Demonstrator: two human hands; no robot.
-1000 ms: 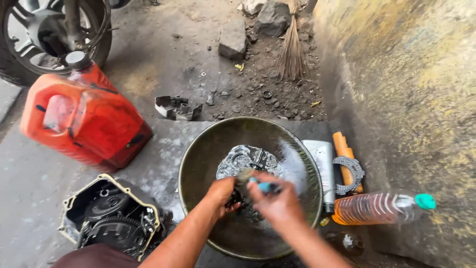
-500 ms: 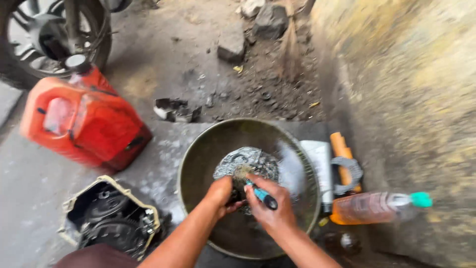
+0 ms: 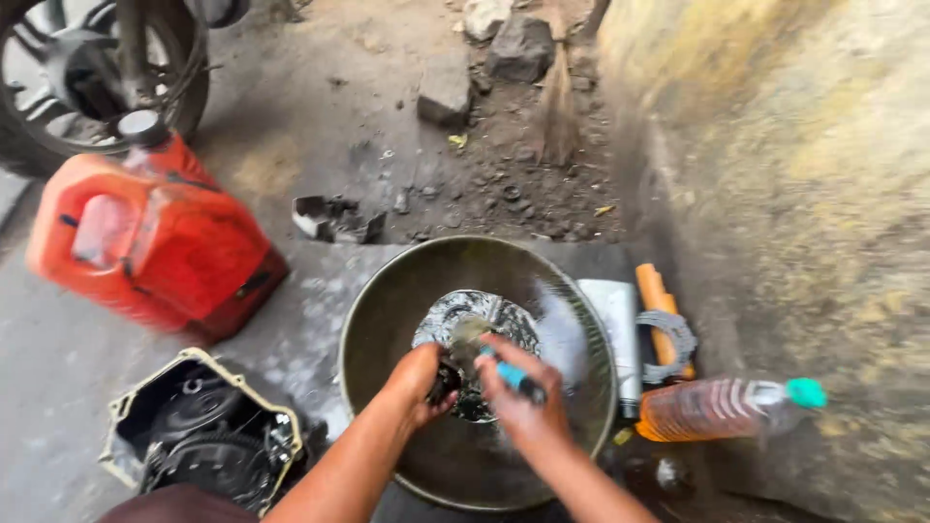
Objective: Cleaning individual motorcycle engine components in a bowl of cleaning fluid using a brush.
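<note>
A: What've I got in the head view?

B: Big round metal bowl [image 3: 572,320] on the floor, dark liquid inside. A shiny round metal part [image 3: 484,324] sits in the middle of the bowl, partly in the liquid.

A: Hands?

B: Left hand [image 3: 418,383] is down in the bowl, fingers curled round the near edge of the part, gripping it. Right hand [image 3: 518,397] is just beside it, fingers pressed together on a brush [image 3: 518,380] w/ a teal handle; the bristle end lies on the part. Both forearms come in from the bottom edge.

A: Around the bowl?

B: Left side: red jerrycan [image 3: 160,242], dark cap, lying tilted. Behind it a wheel [image 3: 58,87], top left. Near left, an open engine cover [image 3: 199,431] w/ gears showing inside, just beside the bowl. Right side: a flat grey pouch [image 3: 620,324] touching the bowl rim, then an orange tube [image 3: 657,300] w/ a grey gasket [image 3: 668,339] lying over it. Below those a plastic bottle [image 3: 722,407] on its side, amber liquid, teal cap [image 3: 806,392]. Yellowish wall [image 3: 804,174] runs along the right.

A: Further back?

B: Stones [image 3: 518,44] & rubble on the dirt, a broom [image 3: 557,107] by the wall. Frame's a bit blurred, can't tell finer detail on the part.
</note>
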